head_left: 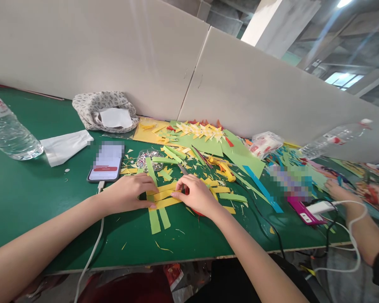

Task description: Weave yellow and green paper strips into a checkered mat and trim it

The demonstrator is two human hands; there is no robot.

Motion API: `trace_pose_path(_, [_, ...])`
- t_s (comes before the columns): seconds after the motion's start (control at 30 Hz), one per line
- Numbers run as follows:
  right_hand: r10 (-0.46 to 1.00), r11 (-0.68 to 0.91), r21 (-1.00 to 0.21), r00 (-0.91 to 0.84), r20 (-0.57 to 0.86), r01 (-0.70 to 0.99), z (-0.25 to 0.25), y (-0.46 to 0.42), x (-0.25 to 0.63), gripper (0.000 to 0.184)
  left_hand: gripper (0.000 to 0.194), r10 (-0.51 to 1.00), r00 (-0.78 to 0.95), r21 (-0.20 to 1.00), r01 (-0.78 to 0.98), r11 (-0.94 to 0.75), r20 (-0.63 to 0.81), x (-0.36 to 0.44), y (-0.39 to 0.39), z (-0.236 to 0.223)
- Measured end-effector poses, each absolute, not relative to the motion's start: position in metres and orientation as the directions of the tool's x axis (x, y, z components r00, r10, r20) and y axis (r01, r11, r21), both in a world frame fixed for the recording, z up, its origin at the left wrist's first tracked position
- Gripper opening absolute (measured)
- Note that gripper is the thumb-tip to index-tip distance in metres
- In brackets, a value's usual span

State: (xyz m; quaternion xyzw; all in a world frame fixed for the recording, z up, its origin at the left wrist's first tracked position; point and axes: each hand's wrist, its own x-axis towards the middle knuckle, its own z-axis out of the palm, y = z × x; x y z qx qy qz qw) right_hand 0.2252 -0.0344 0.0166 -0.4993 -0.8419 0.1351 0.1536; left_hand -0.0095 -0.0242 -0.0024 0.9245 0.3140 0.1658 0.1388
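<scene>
Yellow paper strips (163, 195) lie crosswise over light green paper strips (154, 221) on the green table, forming a small lattice. My left hand (131, 192) holds the lattice's left side, thumb at the lower yellow strip and fingers at the upper edge. With thumb and forefinger, my right hand (197, 194) pinches a yellow strip at the right of the crossing. A scissor-like metal blade (182, 169) shows just beyond the right hand, and something red is partly hidden under that hand. Loose strips and paper scraps surround both hands.
A yellow glue gun (225, 169), a dish of beads (148, 160) and a phone (105, 162) on a cable lie around the work. Woven paper pieces (202, 131) lie near the partition. A water bottle (12, 130) stands left. At right, another person's hands work beside a magenta object (303, 210).
</scene>
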Motion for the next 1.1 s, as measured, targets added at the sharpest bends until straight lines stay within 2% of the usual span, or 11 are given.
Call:
trace_pose_path(0.07, [0.902,0.419,-0.453,-0.418,0.109,0.787,0.018,-0.035,0.224,0.010,0.033,0.624,0.747,0.352,0.534,-0.768,0.228,-0.010,-0.024,-0.003])
trace_pose_path(0.17, [0.918,0.381,-0.475,-0.385,0.093,0.793,0.020,-0.036,0.224,0.005,0.034,0.631,0.746,0.337,0.551,-0.764,0.212,-0.009,-0.024,-0.002])
trace_pose_path(0.23, [0.903,0.419,-0.453,-0.413,0.119,0.787,0.021,-0.037,0.224,0.004,0.035,0.638,0.744,0.341,0.559,-0.756,0.196,-0.008,-0.025,0.000])
trace_pose_path(0.4, [0.830,0.558,-0.414,-0.479,0.286,0.719,0.022,-0.041,0.221,0.012,0.036,0.658,0.728,0.357,0.573,-0.738,0.192,-0.008,-0.025,-0.001])
trace_pose_path(0.5, [0.882,0.454,-0.560,-0.440,0.170,0.693,0.024,-0.047,0.217,0.016,0.037,0.673,0.715,0.359,0.588,-0.725,0.187,-0.008,-0.024,-0.003])
trace_pose_path(0.6, [0.889,0.328,-0.724,-0.457,0.020,0.607,0.027,-0.054,0.212,0.042,0.040,0.687,0.706,0.361,0.603,-0.711,0.172,-0.008,-0.024,-0.004])
trace_pose_path(0.73, [0.832,0.310,-0.813,-0.555,-0.019,0.492,0.029,-0.061,0.206,0.053,0.043,0.696,0.694,0.372,0.606,-0.703,0.186,-0.009,-0.023,-0.004])
trace_pose_path(0.9, [0.781,0.363,-0.820,-0.624,0.009,0.443,0.021,-0.067,0.199,0.057,0.039,0.667,0.720,0.400,0.563,-0.723,0.193,-0.010,-0.025,-0.001])
trace_pose_path(1.1, [0.736,0.483,-0.733,-0.675,0.044,0.479,0.016,-0.070,0.195,0.060,0.041,0.675,0.723,0.400,0.581,-0.708,0.145,-0.016,-0.021,0.004])
